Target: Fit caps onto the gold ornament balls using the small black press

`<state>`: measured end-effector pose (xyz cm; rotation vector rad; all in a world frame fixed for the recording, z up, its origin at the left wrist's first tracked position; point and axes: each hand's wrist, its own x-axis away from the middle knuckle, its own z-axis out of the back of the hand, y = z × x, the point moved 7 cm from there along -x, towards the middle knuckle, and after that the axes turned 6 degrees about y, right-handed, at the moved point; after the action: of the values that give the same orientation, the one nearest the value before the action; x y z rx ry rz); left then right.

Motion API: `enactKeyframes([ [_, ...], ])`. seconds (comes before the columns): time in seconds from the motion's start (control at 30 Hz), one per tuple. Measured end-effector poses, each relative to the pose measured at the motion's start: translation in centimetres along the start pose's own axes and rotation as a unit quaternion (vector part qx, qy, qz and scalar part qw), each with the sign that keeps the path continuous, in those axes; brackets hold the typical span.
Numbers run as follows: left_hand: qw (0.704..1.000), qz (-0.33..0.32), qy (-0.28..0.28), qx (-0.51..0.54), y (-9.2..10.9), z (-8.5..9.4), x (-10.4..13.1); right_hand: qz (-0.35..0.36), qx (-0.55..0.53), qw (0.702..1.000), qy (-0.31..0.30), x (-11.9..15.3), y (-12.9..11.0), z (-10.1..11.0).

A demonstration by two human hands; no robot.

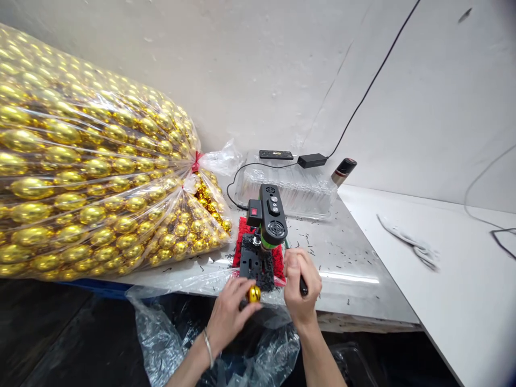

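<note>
While gripped, handle (303,287) points toward wearer.

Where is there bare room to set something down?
Widest: the white tabletop, right of the metal top and nearer than the pale crumpled item. The metal top is open too, but littered. Crowded: around the black device, with the bag left, clear tray behind, both hands close.

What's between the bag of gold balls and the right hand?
The black machine, standing on a red mat; the head view shows it.
</note>
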<state>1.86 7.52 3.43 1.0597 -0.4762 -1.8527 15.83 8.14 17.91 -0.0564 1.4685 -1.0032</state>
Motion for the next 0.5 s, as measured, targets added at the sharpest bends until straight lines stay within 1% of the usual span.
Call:
enactKeyframes([
  [0.07,0.999,-0.023,-0.033,-0.009,0.7,0.4,2.7,0.015,0.001,1.000,0.002,0.6,0.2,-0.1],
  [0.1,0.999,-0.030,-0.038,-0.013,0.9,0.6,3.5,0.018,0.001,1.000,0.005,0.8,0.3,-0.1],
  [0.13,0.999,-0.032,-0.037,-0.015,1.0,0.9,3.8,0.019,0.000,1.000,0.009,1.0,0.4,-0.1],
  [0.17,0.999,-0.030,-0.027,-0.017,0.9,1.4,3.4,0.017,0.001,1.000,0.013,1.1,0.5,-0.1],
  [0.2,0.999,-0.027,-0.009,-0.022,0.8,1.9,2.3,0.015,0.001,1.000,0.015,1.2,0.6,-0.1],
  [0.23,0.999,-0.023,0.015,-0.031,0.5,2.6,0.7,0.014,0.002,1.000,0.016,1.2,0.6,-0.1],
  [0.3,0.995,-0.015,0.071,-0.073,-0.2,4.2,-3.7,0.018,0.003,1.000,0.014,1.3,0.6,-0.2],
  [0.33,0.990,-0.001,0.088,-0.111,-0.7,4.9,-6.2,0.023,0.003,1.000,0.012,1.3,0.6,-0.2],
  [0.37,0.985,0.025,0.082,-0.151,-1.6,5.3,-8.7,0.028,0.004,1.000,0.010,1.3,0.5,-0.1],
  [0.4,0.979,0.061,0.052,-0.189,-2.6,5.4,-11.0,0.033,0.006,0.999,0.007,1.3,0.5,-0.1],
  [0.43,0.971,0.108,0.009,-0.215,-3.9,5.2,-12.9,0.037,0.009,0.999,0.005,1.4,0.5,-0.1],
  [0.47,0.963,0.153,-0.036,-0.220,-5.2,4.9,-14.4,0.038,0.013,0.999,0.002,1.4,0.5,-0.1],
  [0.5,0.958,0.174,-0.063,-0.217,-6.1,4.7,-15.6,0.038,0.016,0.999,0.000,1.4,0.5,-0.1],
])
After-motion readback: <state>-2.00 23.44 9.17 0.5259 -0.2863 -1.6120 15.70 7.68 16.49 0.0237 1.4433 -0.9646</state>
